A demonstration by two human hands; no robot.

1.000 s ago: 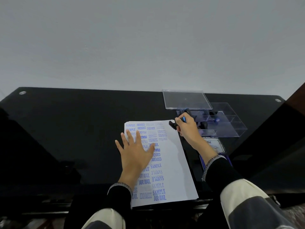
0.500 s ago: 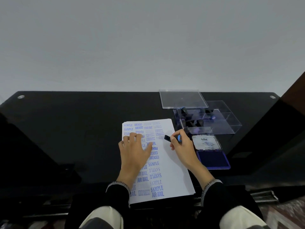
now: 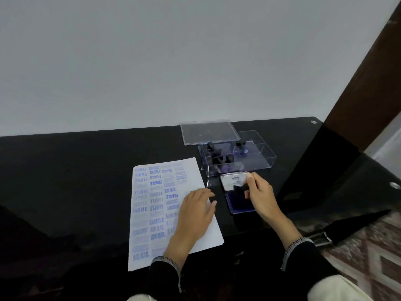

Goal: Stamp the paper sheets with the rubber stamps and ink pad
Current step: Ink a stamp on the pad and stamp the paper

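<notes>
right hand point(image 3: 259, 195) gone from the white stamped paper sheet point(image 3: 152, 213) to the open blue ink pad point(image 3: 239, 202), fingers curled round the small black rubber stamp point(image 3: 238, 189). probably re-inking. left hand point(image 3: 195, 210) flat, pinning the sheet.

Counter point(image 3: 76, 181) — black, glossy, with round metal fittings near its far right corner point(image 3: 313, 122) and right edge point(image 3: 394, 184). Wall point(image 3: 173, 61) — plain, pale grey, behind the counter. Dark brown panel point(image 3: 368, 83) stands at the right. Patterned floor point(image 3: 368, 257) shows at lower right, blurred.
</notes>
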